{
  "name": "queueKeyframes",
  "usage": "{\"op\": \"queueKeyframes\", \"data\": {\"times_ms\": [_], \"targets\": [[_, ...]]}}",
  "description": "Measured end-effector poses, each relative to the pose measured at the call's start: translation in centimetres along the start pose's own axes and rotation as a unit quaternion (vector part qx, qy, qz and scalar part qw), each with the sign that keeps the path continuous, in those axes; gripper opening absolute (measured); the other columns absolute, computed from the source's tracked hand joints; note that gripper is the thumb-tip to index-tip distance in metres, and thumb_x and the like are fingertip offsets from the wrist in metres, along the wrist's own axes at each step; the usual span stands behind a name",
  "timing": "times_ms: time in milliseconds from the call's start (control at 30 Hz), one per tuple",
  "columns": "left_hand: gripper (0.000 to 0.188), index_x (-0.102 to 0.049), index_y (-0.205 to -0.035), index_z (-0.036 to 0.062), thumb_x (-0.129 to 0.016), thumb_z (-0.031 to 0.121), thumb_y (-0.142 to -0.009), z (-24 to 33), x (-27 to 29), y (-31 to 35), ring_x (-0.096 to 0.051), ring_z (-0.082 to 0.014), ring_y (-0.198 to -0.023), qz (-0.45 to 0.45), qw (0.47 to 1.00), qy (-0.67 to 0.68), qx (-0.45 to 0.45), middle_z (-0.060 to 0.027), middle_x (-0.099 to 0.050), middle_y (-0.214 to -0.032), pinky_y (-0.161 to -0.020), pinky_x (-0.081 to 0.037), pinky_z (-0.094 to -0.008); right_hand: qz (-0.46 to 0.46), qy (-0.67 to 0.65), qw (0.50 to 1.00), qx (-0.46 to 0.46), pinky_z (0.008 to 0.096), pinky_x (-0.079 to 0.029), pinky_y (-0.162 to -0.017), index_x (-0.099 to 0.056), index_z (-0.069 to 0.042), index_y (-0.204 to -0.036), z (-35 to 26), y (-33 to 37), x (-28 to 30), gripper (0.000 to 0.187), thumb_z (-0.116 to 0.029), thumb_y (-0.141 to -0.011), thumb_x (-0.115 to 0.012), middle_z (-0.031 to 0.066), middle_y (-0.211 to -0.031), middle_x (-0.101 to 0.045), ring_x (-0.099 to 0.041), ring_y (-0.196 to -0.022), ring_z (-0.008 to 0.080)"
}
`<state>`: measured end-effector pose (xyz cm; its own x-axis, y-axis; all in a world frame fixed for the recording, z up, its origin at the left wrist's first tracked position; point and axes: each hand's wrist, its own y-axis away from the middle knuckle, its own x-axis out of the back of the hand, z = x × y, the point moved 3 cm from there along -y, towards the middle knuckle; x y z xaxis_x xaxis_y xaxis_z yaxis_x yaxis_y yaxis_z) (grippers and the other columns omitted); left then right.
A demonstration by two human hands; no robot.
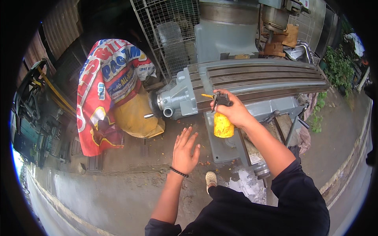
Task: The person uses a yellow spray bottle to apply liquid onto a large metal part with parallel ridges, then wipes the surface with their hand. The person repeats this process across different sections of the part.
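Note:
My right hand grips a spray gun with a yellow paint-covered cup hanging below and a dark body on top. Its yellow-stained nozzle points left, in front of the grey end of a milling machine. The slotted table of that machine stretches to the right behind the gun. My left hand is held out over the ground with its fingers spread, touching nothing; a dark beaded bracelet circles the wrist. Nearest to it is the machine's small metal lever.
A red printed tarp and a tan cover drape something at left. Behind them stands a wire mesh panel. Levers stick out at the machine's right. White paint splotches mark the ground by my shoe. Plants grow far right.

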<state>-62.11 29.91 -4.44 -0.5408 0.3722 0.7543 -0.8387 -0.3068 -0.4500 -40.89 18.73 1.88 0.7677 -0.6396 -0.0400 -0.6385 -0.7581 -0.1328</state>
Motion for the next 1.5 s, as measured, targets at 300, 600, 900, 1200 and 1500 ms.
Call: {"op": "queueKeyframes", "data": {"times_ms": [300,600,900,1200,1500], "targets": [[0.069,-0.042,-0.148,-0.0008,-0.066,0.03,-0.092,-4.1,-0.9,-13.0,-0.029,-0.0398,-0.149,-0.057,0.993,-0.1,-0.025,-0.0212,-0.038,-0.156,-0.12,-0.022,-0.0573,-0.041,0.088,0.995,-0.02,0.0295,-0.051,-0.088,-0.049,-0.007,-0.138,0.2,0.0,-0.4,0.058,0.0,-0.082,-0.064,0.0034,-0.102,-0.065,-0.062,-0.096,0.0118],[0.082,-0.037,-0.15,-0.0025,-0.065,0.046,-0.091,-5.7,-2.5,-17.1,-0.029,-0.0363,-0.15,-0.139,0.981,-0.093,-0.099,-0.0221,-0.037,-0.157,-0.121,-0.017,-0.0565,-0.022,0.051,0.998,-0.01,0.031,-0.049,-0.093,-0.045,-0.007,-0.143,-0.3,1.5,-0.2,0.066,0.003,-0.08,-0.064,0.0046,-0.109,-0.064,-0.061,-0.103,0.0129],[0.083,-0.043,-0.148,0.0001,-0.063,0.055,-0.09,-5.4,-1.6,-17.0,-0.036,-0.0301,-0.147,-0.166,0.961,-0.086,-0.205,-0.0183,-0.045,-0.153,-0.121,-0.019,-0.0561,0.117,-0.016,0.992,0.033,0.036,-0.043,-0.105,-0.041,-0.004,-0.146,0.9,9.1,2.5,0.07,0.004,-0.08,-0.064,0.0094,-0.119,-0.063,-0.06,-0.114,0.019],[0.083,-0.044,-0.147,-0.0002,-0.055,0.061,-0.092,-5.7,-1.4,-17.4,-0.034,-0.0298,-0.148,-0.188,0.937,-0.158,-0.249,-0.0182,-0.041,-0.156,-0.121,-0.018,-0.0576,0.192,-0.083,0.978,-0.008,0.0366,-0.044,-0.102,-0.041,-0.003,-0.144,2.3,11.1,2.1,0.069,0.003,-0.08,-0.063,0.0106,-0.119,-0.064,-0.061,-0.112,0.0196],[0.091,-0.042,-0.149,-0.0007,-0.056,0.066,-0.089,-6.2,-0.9,-17.1,-0.033,-0.0315,-0.149,-0.193,0.938,-0.139,-0.251,-0.0179,-0.04,-0.156,-0.121,-0.018,-0.0583,0.144,-0.024,0.989,0.005,0.0377,-0.045,-0.102,-0.04,-0.001,-0.145,1.6,10.2,1.2,0.071,-0.005,-0.079,-0.066,0.0138,-0.12,-0.063,-0.059,-0.117,0.0222]]}}
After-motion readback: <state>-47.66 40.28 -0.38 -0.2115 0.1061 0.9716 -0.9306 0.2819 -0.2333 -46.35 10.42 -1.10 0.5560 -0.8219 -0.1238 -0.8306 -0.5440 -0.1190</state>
